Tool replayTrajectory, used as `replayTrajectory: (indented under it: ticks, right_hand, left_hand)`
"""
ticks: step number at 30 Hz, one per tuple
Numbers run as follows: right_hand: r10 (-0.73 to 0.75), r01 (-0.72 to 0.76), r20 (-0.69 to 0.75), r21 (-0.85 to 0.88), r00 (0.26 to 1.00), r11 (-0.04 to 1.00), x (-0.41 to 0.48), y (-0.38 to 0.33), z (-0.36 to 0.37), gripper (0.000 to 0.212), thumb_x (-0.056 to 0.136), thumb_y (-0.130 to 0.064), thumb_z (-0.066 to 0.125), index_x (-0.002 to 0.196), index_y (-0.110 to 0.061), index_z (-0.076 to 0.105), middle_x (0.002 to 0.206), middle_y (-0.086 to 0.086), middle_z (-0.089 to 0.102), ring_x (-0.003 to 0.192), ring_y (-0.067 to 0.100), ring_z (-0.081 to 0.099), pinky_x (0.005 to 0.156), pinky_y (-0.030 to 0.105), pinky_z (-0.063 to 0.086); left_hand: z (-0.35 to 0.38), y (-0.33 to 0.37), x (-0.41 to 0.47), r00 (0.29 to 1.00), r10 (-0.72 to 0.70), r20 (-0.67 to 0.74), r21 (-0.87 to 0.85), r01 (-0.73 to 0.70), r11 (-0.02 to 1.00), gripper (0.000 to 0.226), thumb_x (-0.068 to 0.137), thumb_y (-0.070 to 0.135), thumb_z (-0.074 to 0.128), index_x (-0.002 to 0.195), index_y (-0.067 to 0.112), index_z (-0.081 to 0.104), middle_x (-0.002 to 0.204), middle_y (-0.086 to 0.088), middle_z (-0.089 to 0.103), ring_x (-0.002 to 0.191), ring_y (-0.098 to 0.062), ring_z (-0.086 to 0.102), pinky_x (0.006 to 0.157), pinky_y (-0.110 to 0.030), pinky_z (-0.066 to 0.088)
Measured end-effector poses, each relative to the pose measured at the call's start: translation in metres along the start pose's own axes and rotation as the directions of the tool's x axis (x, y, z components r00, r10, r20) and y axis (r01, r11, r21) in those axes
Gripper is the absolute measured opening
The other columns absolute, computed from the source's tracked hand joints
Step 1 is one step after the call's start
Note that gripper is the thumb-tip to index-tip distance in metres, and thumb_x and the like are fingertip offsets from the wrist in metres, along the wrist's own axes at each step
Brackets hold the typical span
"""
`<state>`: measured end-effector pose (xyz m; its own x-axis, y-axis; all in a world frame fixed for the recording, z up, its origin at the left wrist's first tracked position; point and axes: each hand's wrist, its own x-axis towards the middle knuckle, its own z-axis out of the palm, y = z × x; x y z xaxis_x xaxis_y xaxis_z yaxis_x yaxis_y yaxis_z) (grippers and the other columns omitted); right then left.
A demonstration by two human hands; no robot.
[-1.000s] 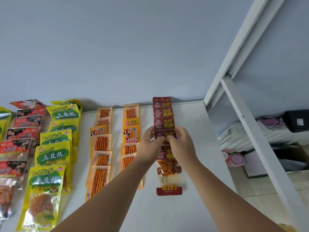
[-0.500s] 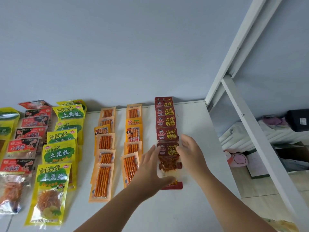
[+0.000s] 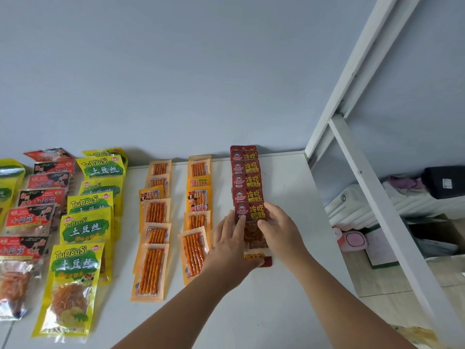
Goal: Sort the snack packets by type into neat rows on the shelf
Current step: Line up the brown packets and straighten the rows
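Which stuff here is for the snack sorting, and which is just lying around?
For the job: dark red packets, orange stick packets, yellow packets, red-and-black packets, shelf, left hand and right hand, both touching the nearest red packet.

Just lying about: black box, pink thing, white radiator.

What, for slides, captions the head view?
Left hand and right hand touch the nearest maroon plastic snack packet on white shelf.
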<state>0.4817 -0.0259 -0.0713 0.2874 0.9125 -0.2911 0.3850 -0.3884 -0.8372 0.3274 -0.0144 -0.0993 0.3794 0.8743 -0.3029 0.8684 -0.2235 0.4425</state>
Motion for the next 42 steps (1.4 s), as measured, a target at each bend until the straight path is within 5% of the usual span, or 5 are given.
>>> replayTrajectory:
  ticks: [7,13,24,31,42]
  right_hand:
    - [-0.01,0.01,0.006,-0.045,1.0,0.999,-0.001,-0.002,-0.001,0.044,0.101,-0.035,0.056,0.143,-0.03,0.046,0.128,-0.014,0.058,0.112,0.004,0.056,0.072,0.002,0.043]
    - [-0.077,0.043,-0.238,-0.145,0.968,0.988,-0.02,-0.013,0.003,0.041,0.098,-0.034,0.06,0.137,-0.025,0.052,0.129,-0.009,0.056,0.112,0.003,0.047,0.094,0.028,0.049]
    - [0.072,-0.078,0.17,0.029,0.983,0.997,-0.056,-0.056,0.089,0.043,0.1,-0.039,0.055,0.141,-0.032,0.048,0.137,-0.013,0.057,0.116,0.008,0.058,0.072,0.013,0.053]
    - [0.085,-0.096,0.185,0.052,0.979,0.994,-0.058,-0.06,0.097,0.042,0.099,-0.034,0.058,0.14,-0.031,0.052,0.137,-0.011,0.059,0.123,0.014,0.06,0.095,0.033,0.057]
    - [0.08,-0.08,0.111,-0.006,0.991,0.997,-0.063,-0.064,0.106,0.041,0.1,-0.029,0.057,0.141,-0.029,0.053,0.137,-0.011,0.059,0.126,0.013,0.057,0.097,0.032,0.056]
  left_hand:
    - [-0.006,0.002,0.007,1.0,0.006,-0.016,0.001,-0.006,1.0,0.112,0.082,0.071,0.067,0.158,0.038,-0.008,0.169,0.017,-0.006,0.156,-0.015,-0.007,0.123,-0.053,0.021]
    - [-0.029,-0.034,-0.029,0.989,0.055,-0.136,0.043,-0.049,0.998,0.096,0.081,0.082,0.054,0.154,0.043,0.006,0.165,0.021,0.004,0.153,-0.013,0.004,0.122,-0.046,0.023]
    - [-0.035,-0.078,-0.069,0.988,-0.154,-0.024,0.07,0.155,0.985,0.112,0.085,0.076,0.057,0.161,0.028,-0.01,0.168,0.007,-0.02,0.157,-0.028,-0.013,0.126,-0.049,0.01]
    - [-0.039,-0.081,-0.058,0.998,-0.056,-0.018,0.085,0.058,0.995,0.098,0.092,0.064,0.058,0.162,0.03,-0.002,0.169,0.008,-0.017,0.157,-0.029,-0.007,0.126,-0.047,0.011]
    - [-0.044,-0.075,-0.054,0.995,-0.084,-0.051,0.012,0.085,0.996,0.08,0.094,0.053,0.063,0.156,0.034,0.018,0.171,-0.002,0.003,0.155,-0.034,0.013,0.122,-0.049,0.028]
